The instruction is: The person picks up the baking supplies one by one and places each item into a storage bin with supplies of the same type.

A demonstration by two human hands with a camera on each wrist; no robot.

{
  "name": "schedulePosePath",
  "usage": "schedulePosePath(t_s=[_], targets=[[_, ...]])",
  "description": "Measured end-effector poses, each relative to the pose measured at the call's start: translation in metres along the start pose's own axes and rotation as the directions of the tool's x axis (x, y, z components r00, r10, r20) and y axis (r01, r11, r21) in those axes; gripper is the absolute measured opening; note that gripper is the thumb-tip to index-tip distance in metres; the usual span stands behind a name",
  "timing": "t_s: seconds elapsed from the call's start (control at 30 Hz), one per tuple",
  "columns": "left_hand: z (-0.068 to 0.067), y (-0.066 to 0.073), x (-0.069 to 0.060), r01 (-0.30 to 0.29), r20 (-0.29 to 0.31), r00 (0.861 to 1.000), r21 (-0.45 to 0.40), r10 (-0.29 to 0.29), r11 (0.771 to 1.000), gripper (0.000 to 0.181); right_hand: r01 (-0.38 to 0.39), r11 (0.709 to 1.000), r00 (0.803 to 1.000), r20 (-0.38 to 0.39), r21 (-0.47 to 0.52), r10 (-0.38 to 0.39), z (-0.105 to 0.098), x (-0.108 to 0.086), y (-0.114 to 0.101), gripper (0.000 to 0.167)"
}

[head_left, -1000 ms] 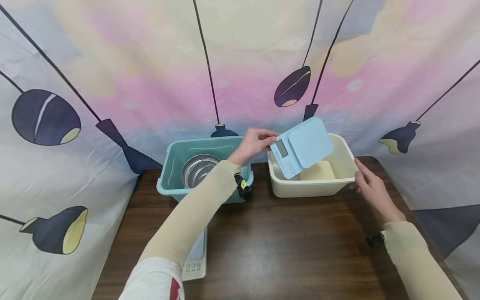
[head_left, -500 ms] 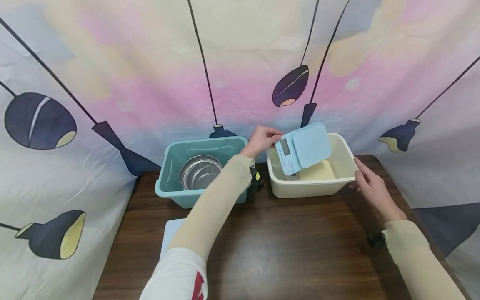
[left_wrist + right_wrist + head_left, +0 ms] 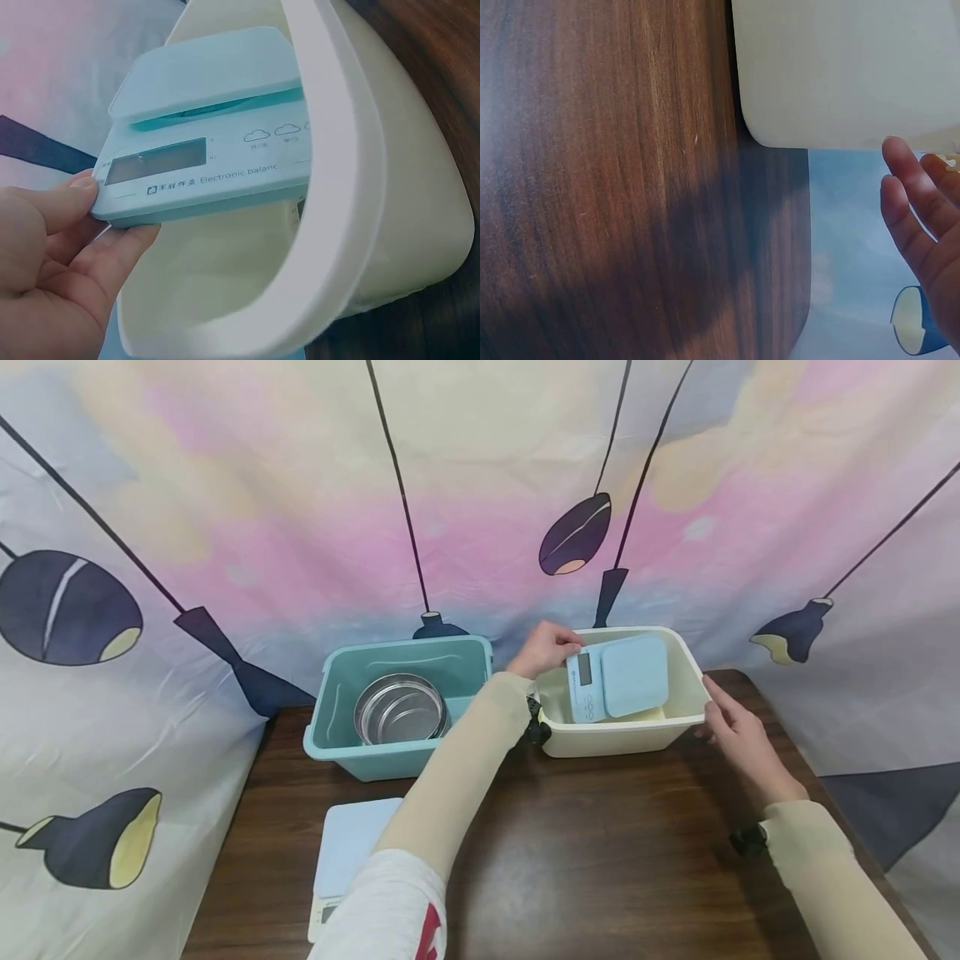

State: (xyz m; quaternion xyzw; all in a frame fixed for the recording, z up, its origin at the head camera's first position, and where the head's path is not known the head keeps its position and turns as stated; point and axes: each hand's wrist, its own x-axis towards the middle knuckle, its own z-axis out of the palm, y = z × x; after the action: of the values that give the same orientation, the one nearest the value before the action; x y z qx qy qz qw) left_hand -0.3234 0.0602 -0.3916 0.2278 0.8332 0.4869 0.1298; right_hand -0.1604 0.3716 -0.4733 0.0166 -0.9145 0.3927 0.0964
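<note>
A light blue kitchen scale (image 3: 633, 672) with a small display tilts inside the white bin (image 3: 600, 743). My left hand (image 3: 546, 650) pinches its display end, thumb on top and fingers beneath, as the left wrist view shows. That scale (image 3: 210, 67) carries the print "Electronic balanc" and cloud-shaped buttons. My right hand (image 3: 742, 743) touches the right end of the bin near its rim. In the right wrist view the fingers (image 3: 907, 217) look fairly straight against the bin's outer wall (image 3: 847, 75). A pale yellow thing (image 3: 651, 715) lies under the scale, mostly hidden.
A teal bin (image 3: 382, 764) stands to the left, with round metal pans (image 3: 401, 710) in it. Nearer on the brown table (image 3: 600, 860) lies another scale (image 3: 352, 843), partly covered by my left sleeve. A patterned curtain (image 3: 480, 527) hangs behind both bins.
My left hand has moved right and down with the kitchen scale, which has gone from above the white bin to inside it and lies flatter. The right hand stays at the bin's end.
</note>
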Motion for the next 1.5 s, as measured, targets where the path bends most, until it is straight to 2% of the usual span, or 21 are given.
schedulePosePath(t_s=[0.33,0.53,0.7,0.87,1.1,1.23,1.37,1.43,1.5], targets=[[0.013,-0.004,0.006,-0.002,0.011,1.0,0.1,0.001,0.995,0.023,0.001,1.0,1.0,-0.012,0.014,-0.001,0.002,-0.001,0.002,0.053],[0.019,-0.005,0.006,-0.006,0.019,1.0,0.121,0.004,0.993,0.023,0.009,1.0,1.0,-0.016,0.007,-0.009,0.002,0.0,0.002,0.053],[0.025,-0.004,0.005,-0.026,0.017,1.0,0.128,0.024,0.991,0.022,-0.019,1.0,1.0,-0.013,0.005,0.019,0.002,0.0,0.0,0.054],[0.03,-0.009,0.004,0.007,0.03,0.999,0.161,-0.012,0.987,0.023,-0.02,1.0,1.0,-0.012,-0.001,0.02,0.002,0.0,0.001,0.053],[0.033,-0.009,0.001,0.12,0.029,0.992,0.116,-0.124,0.986,0.023,-0.01,1.0,1.0,-0.013,0.001,0.01,0.002,0.0,0.003,0.053],[0.035,-0.008,0.002,0.113,0.032,0.992,0.168,-0.12,0.979,0.022,-0.015,1.0,1.0,-0.021,-0.002,0.015,0.002,0.0,0.002,0.053],[0.036,-0.011,0.005,0.109,0.008,0.994,0.224,-0.113,0.969,0.024,-0.008,1.0,1.0,-0.018,0.011,0.008,0.004,0.0,0.003,0.053],[0.036,-0.01,0.005,0.113,-0.009,0.993,0.223,-0.114,0.968,0.022,-0.004,1.0,1.0,-0.019,0.012,0.004,0.004,0.001,0.002,0.053],[0.034,-0.008,0.006,0.094,-0.013,0.996,0.214,-0.093,0.972,0.022,-0.003,1.0,1.0,-0.021,0.01,0.004,0.003,0.001,0.002,0.053]])
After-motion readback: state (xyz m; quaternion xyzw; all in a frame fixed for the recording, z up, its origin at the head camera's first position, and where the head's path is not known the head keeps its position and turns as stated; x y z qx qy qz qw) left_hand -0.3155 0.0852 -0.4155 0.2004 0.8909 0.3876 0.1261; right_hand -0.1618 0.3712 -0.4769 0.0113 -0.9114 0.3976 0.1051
